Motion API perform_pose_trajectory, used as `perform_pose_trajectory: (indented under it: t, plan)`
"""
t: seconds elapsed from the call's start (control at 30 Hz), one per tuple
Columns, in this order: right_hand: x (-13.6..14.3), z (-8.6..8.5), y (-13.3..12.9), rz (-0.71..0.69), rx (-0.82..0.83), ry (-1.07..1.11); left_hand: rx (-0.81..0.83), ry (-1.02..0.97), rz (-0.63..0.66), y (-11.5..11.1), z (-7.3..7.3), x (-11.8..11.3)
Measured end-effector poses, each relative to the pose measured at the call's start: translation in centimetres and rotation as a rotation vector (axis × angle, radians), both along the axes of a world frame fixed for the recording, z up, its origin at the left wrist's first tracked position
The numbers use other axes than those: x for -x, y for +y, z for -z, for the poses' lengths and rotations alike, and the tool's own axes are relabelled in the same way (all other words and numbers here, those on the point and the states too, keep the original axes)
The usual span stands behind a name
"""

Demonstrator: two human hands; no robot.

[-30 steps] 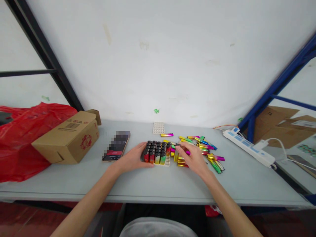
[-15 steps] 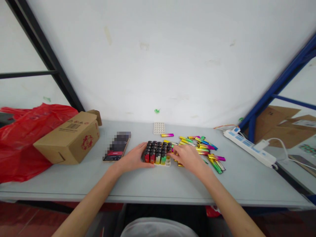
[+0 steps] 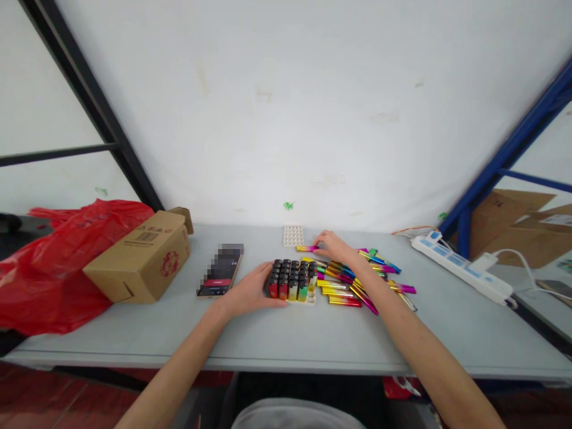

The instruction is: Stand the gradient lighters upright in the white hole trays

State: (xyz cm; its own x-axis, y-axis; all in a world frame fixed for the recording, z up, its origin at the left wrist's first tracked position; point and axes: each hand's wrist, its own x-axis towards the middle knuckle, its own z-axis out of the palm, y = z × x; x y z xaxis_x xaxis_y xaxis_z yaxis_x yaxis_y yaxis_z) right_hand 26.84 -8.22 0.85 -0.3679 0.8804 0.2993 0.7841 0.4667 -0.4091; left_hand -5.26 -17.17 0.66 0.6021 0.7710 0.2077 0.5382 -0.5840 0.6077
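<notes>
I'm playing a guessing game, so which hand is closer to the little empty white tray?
The right hand, just right of the empty tray, fingers at a loose lighter. The left hand is farther, nearer the person, against the standing lighters.

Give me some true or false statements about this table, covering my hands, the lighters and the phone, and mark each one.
The left hand is at the left side of the upright lighters. True.
The right hand is on the power strip. False; it is at a loose shiny piece.
The phone lies between the cardboard box and the lighters. True.
The tray by the wall is full of lighters. False; its pockets look empty.
</notes>
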Motion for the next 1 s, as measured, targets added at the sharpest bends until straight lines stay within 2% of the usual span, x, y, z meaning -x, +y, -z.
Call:
perform_pose_trajectory:
  t: [0.1,0.3,0.4,0.47,0.53,0.6,0.73,0.8,1.0]
  plan:
    - [-0.5,0.2,-0.6,0.025,0.063,0.269,-0.001,0.002,0.001,0.1,0.2,0.0]
    - [-0.8,-1.2,-4.4,0.047,0.291,1.051,0.020,0.021,0.003,0.1,0.0,-0.1]
    - [0.2,-1.9,-6.7,-0.014,0.443,1.203,0.023,0.015,0.012,0.0,-0.3,-0.1]
    - [1.0,-2.2,-7.9,-0.036,0.497,1.173,0.026,0.013,0.016,-0.1,-0.4,0.0]
    - [1.7,-2.3,-8.8,0.001,0.488,1.080,0.029,0.010,0.022,0.0,-0.4,0.0]
    - [2.3,-2.4,-9.3,0.080,0.385,0.942,0.024,0.005,0.029,0.0,-0.3,0.1]
    - [3.0,-2.5,-10.5,0.264,0.031,0.630,0.002,-0.005,0.020,0.1,0.0,0.1]
    - [3.2,-2.4,-11.2,0.317,-0.080,0.544,0.004,-0.009,0.018,0.1,-0.1,0.1]
    - [3.5,-1.5,-12.3,0.340,-0.159,0.478,0.023,0.002,0.005,-0.2,-0.7,-0.1]
